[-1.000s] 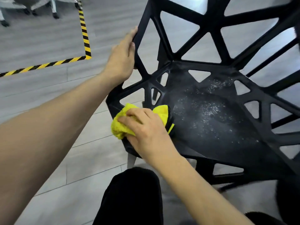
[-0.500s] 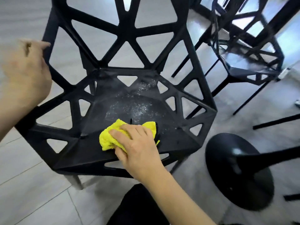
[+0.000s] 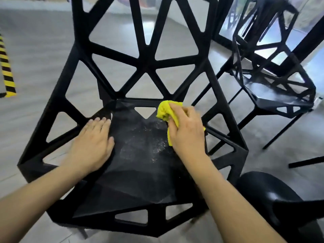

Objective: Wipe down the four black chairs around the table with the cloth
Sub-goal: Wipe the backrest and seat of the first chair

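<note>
L hand [image 3: 93, 141] lay flat, fingers straight and together, on chair [image 3: 140, 172] seat's left side, prob. to steady it. R hand [image 3: 186, 130] had fingers clamped on cloth [image 3: 165, 111], pressing it at seat's rear right, by dusty patch.

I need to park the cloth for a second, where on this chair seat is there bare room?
The front of the chair seat is bare, bordered by the two forearms and the front rim. A narrower strip lies between the left hand and the right hand, speckled with droplets. The back right corner is crowded by the yellow cloth.
</note>
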{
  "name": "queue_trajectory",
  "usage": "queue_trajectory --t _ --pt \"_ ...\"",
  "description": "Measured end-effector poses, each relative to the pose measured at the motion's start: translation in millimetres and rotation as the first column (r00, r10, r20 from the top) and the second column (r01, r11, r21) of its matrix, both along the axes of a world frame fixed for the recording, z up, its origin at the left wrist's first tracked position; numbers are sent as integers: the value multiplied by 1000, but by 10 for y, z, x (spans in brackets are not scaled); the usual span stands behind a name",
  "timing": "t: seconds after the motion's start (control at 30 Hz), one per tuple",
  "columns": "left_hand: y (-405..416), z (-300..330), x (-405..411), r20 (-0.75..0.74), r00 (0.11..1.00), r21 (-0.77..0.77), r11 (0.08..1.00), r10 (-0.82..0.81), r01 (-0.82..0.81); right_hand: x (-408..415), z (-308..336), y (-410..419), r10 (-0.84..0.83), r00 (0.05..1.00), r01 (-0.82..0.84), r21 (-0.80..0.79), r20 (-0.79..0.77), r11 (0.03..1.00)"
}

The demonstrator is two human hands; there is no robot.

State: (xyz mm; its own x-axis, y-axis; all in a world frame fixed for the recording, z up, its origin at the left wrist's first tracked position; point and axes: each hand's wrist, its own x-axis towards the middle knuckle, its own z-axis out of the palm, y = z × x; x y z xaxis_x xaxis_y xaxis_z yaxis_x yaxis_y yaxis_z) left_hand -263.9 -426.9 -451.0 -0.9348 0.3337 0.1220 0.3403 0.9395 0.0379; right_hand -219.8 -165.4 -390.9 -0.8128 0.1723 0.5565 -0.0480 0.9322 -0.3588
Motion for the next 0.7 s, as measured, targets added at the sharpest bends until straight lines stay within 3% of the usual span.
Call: queue_trajectory --t 0.13,0.23,0.3,0.47,0.57,0.7 --pt "9 -67 -60 -65 998 -4 1000 -24 24 -850 -114 273 -127 991 117 229 30 966" --pt "3 -105 -89 -111 994 -14 1000 -21 19 -1238 -387 386 -108 979 51 304 175 951" --pt "25 -96 -87 -119 993 -16 1000 -25 24 -1313 -602 337 -17 978 -42 273 210 961" --pt "68 -94 -53 -120 992 -51 998 -32 26 -1396 -815 -398 240 955 -239 -26 176 971" --pt "78 -88 -68 -125 992 -53 999 -5 -2 -1455 -823 -934 389 913 -388 -31 125 921" --pt "70 -62 -51 -106 994 -55 998 24 -29 -1587 -737 -1057 487 858 -495 9 167 869"
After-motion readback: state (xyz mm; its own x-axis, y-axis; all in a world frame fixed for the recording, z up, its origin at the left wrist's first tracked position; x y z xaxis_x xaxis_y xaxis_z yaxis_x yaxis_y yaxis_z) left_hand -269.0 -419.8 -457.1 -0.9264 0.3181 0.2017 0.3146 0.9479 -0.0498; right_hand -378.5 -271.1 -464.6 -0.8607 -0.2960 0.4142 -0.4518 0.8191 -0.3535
